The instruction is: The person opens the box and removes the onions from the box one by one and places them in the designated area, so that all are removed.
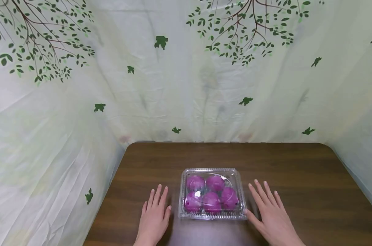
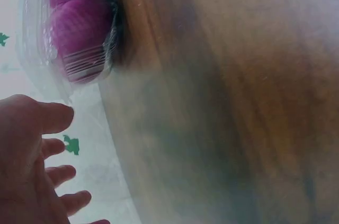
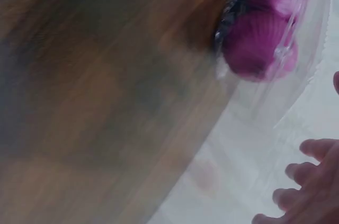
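A clear plastic clamshell box [image 1: 182,194] with its lid down sits on the table. Several purple round items [image 1: 211,201] show through the lid; in the wrist views their surfaces look ridged, and their exact kind is unclear. To the left of the box is my left hand [image 1: 153,218], fingers extended, a gap between its thumb and the box. My right hand [image 1: 273,218] is spread on the other side. Its thumb tip lies at the box's near right corner; whether it touches cannot be told. Neither hand holds anything. The left wrist view shows the purple items [image 2: 82,28] beyond the left thumb.
The brown wooden table [image 1: 296,171] has rounded far corners. A pale cloth [image 1: 180,85] printed with branches and green leaves hangs behind it and along both sides, close to the table's edges.
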Available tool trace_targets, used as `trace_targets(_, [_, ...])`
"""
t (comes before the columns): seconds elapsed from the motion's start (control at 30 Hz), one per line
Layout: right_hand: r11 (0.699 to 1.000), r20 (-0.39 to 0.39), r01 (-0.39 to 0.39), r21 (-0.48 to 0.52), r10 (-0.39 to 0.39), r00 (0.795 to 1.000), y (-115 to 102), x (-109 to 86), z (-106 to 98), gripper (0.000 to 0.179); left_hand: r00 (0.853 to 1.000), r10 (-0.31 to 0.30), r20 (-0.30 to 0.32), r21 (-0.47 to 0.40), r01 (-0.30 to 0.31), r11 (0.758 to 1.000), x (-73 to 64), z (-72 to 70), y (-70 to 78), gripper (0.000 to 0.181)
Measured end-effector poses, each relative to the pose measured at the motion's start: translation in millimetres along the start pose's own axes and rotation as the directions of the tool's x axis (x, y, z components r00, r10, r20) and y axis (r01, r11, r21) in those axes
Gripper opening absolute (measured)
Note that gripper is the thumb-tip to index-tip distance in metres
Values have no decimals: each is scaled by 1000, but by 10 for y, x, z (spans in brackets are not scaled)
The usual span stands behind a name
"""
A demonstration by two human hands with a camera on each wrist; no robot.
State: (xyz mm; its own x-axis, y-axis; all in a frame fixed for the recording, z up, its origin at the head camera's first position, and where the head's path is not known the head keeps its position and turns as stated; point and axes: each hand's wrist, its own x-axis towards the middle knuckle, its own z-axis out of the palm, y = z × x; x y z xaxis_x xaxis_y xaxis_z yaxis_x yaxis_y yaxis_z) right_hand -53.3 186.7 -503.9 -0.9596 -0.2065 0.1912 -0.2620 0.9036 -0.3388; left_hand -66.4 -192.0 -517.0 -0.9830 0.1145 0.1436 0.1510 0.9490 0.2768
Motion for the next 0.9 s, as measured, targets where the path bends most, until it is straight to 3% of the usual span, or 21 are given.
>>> trace_targets(0.13, [998, -27, 65, 6, -65, 998, -102, 55, -9, 78, 997, 32, -71, -41, -35, 999, 78, -28, -8, 60])
trace_targets(0.3, [990, -73, 135, 41, -131, 989, -214, 122, 34, 74, 989, 65, -134, -171, -87, 981, 138, 10, 10, 54])
trace_targets(0.4, [980, -132, 183, 73, -173, 976, -293, 172, 91, 72, 991, 29, -131, -301, -67, 951, 141, 63, 43, 48])
trace_targets(0.47, [974, -163, 211, 87, -195, 967, -358, 207, 134, 71, 994, -21, -108, -422, -27, 906, 139, 105, 67, 44])
trace_targets(0.57, [962, -196, 249, 111, -224, 955, -462, 259, 203, 69, 995, -91, -42, -588, 50, 807, 144, 171, 98, 39])
trace_targets(0.63, [952, -206, 277, 133, -246, 947, -532, 295, 244, 68, 992, -128, 17, -689, 104, 717, 150, 206, 112, 38])
trace_targets(0.73, [930, -216, 328, 167, -290, 932, -623, 359, 308, 67, 980, -154, 122, -817, 188, 545, 161, 251, 120, 39])
trace_targets(0.83, [903, -219, 392, 175, -353, 910, -701, 429, 359, 65, 962, -173, 213, -891, 264, 369, 174, 282, 129, 41])
trace_targets(0.9, [884, -207, 435, 173, -399, 893, -751, 472, 385, 64, 950, -175, 260, -912, 301, 278, 181, 299, 131, 41])
